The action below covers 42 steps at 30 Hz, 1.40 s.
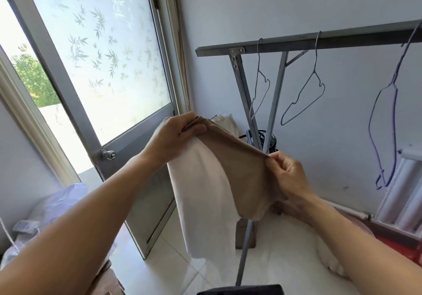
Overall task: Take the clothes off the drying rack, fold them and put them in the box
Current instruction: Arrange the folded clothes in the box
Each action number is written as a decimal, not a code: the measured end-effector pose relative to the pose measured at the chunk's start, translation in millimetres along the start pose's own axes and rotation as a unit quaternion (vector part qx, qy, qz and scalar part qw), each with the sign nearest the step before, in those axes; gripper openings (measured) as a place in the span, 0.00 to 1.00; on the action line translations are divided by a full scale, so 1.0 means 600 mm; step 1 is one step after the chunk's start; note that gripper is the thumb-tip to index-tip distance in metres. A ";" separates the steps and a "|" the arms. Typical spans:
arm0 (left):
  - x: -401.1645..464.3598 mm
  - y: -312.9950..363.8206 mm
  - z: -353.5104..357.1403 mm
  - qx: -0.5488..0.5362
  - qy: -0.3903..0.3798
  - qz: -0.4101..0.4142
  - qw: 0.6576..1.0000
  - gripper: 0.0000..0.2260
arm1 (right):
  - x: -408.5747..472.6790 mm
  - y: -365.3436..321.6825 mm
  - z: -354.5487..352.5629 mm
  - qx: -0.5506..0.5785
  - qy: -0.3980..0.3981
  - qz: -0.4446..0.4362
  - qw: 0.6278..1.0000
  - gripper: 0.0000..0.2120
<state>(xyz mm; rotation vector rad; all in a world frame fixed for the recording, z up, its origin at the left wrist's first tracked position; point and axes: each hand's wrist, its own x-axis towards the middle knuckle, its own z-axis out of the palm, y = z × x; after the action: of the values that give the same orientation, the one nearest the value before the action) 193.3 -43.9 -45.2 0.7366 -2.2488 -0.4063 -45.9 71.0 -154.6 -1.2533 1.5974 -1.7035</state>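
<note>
Both hands, left (175, 132) and right (285, 173), are pinching a beige cloth (223, 176) in their grip, holding it up before the rack (319, 41), seemingly folding; next, doubling it neatly.

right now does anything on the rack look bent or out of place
Yes: the purple hanger at the right of the drying rack is bent out of shape, stretched long and narrow. The two grey hangers look normal and hang empty.
</note>
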 end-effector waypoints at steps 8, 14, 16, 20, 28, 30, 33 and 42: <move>-0.024 0.006 -0.015 -0.133 -0.021 -0.047 0.990 0.11 | 0.027 -0.050 -0.039 -0.053 -0.016 -0.096 0.994 0.09; -0.021 0.058 -0.015 -0.235 -0.089 -0.073 0.965 0.17 | 0.037 -0.053 -0.034 -0.070 -0.111 -0.022 0.991 0.11; -0.016 0.072 -0.007 -0.247 -0.106 -0.066 0.961 0.22 | 0.039 -0.049 -0.013 -0.110 -0.138 -0.009 0.984 0.12; -0.009 0.099 0.005 -0.249 -0.121 -0.036 0.960 0.15 | 0.018 -0.043 0.037 -0.132 -0.208 0.015 0.969 0.10; -0.017 0.106 0.003 -0.278 -0.136 -0.042 0.950 0.09 | -0.030 -0.088 0.088 -0.056 -0.299 0.073 0.950 0.16; -0.020 0.103 0.002 -0.275 -0.108 -0.056 0.954 0.08 | -0.030 -0.098 0.079 0.001 -0.265 0.031 0.964 0.08; -0.016 0.093 0.001 -0.267 -0.046 -0.085 0.959 0.12 | -0.020 -0.107 0.064 0.088 -0.244 0.049 0.965 0.29; -0.023 0.027 0.006 -0.521 0.001 -0.246 0.817 0.39 | -0.022 -0.130 0.057 0.125 -0.243 0.019 0.962 0.06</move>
<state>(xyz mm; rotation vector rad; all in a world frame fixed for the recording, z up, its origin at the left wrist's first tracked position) 192.5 -22.6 -47.2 0.6559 -1.4124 -1.6968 7.6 80.3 -87.4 -1.3645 1.0751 -1.3792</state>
